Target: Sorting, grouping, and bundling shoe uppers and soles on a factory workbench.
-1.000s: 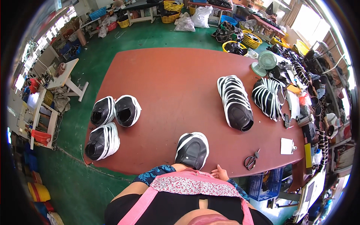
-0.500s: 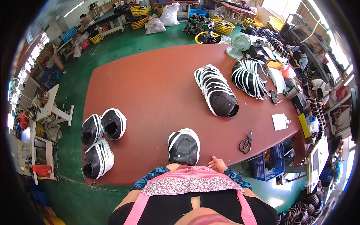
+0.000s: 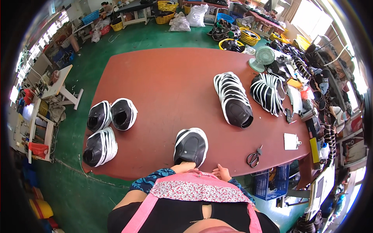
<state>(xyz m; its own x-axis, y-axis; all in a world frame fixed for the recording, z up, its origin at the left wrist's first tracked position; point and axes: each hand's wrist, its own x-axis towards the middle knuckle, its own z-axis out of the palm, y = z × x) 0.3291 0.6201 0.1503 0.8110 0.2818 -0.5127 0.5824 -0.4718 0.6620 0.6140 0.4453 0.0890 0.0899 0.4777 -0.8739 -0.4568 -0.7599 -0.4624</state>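
Observation:
A black shoe upper with a white edge lies on the red table, toe pointing away from me. My left hand is at its near, heel end and appears to grip it; its fingers are hidden by the upper. Just to the right, my right hand is open at the table's near edge, fingers apart and holding nothing. Black scissors lie farther right on the tabletop. Beyond them is a long stack of nested black-and-white uppers.
Small piles of uppers stand at the table's left edge. A fanned bundle of uppers, a pale green fan and a clipboard are on the right. Below the right edge sits a blue crate.
The whole view has turned slightly, shifting the table in the picture. More of my left hand shows at the upper's heel end. My right hand's fingers have changed pose slightly, and it remains open.

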